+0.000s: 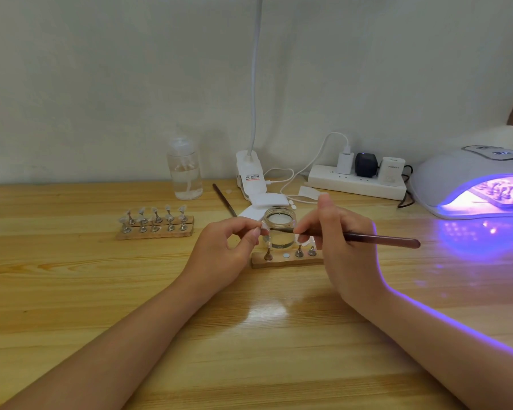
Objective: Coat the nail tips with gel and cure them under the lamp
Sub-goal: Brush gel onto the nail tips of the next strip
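My left hand (228, 247) pinches a small clear nail tip (263, 230) on its stand, just left of an open glass jar of clear gel (279, 229). My right hand (338, 241) grips a brown brush (379, 238), whose bristle end reaches the pinched tip in front of the jar. Below the jar lies a wooden holder strip (285, 259) with three metal stands and one bare magnet spot. The white curing lamp (456, 179) at the right glows purple, with a holder of tips inside it.
Two wooden strips carrying several nail tips (156, 221) stand at the left. Behind are a clear liquid bottle (184, 170), a second brush (224, 199), a clip lamp base (249, 179), white pads (268, 201) and a power strip (356, 182) with chargers against the wall.
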`<state>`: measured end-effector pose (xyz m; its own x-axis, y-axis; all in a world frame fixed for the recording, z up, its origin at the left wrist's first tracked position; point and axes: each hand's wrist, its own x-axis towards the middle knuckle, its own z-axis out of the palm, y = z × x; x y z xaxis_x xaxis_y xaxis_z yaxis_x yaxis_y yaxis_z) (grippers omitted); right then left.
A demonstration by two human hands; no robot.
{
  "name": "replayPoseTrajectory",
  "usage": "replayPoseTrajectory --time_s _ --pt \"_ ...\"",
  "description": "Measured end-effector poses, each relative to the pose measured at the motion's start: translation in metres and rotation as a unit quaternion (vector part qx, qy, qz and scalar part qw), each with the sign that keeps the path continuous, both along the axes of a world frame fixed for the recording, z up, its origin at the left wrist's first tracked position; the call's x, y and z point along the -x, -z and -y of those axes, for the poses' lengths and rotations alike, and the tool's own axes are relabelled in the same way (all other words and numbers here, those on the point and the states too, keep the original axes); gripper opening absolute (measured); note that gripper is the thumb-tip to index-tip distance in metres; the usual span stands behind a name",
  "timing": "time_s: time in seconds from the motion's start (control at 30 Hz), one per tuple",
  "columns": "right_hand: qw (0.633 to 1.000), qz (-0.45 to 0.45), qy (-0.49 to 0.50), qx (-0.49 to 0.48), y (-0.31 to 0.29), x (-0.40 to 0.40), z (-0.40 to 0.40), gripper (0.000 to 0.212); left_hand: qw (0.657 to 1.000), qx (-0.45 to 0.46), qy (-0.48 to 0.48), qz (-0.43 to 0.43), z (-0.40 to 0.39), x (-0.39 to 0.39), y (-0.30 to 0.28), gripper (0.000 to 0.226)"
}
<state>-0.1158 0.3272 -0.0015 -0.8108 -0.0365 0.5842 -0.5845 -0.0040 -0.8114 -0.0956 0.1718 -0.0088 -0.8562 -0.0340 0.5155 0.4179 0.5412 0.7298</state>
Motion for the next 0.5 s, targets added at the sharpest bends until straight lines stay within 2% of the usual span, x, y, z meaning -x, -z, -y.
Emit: replayPoseTrajectory --time_s 0.1,0.2,0.33,0.5 --pt "1.0 -0.021 0.005 -0.023 -0.0006 0.0012 0.0024 0.039 1.0 0.003 -0.001 0.003 -0.0001 0.0003 0.0003 0.03" --pt "0.999 -0.03 -0.002 -0.045 0.0003 0.0017 0.0041 0.04 1.0 0.0 0.0 0.003 0.0001 0.0009 0.0007 0.03" --pt "1.0 -0.003 -0.018 -0.025 0.0004 0.0004 0.0039 0.043 1.0 -0.002 0.0 -0.001 -0.0002 0.0008 0.0009 0.038" --pt "1.0 0.025 -0.017 0.002 0.0017 -0.0008 0.0002 0.049 1.0 -0.002 0.0 0.006 0.0006 0.0014 0.0018 0.03"
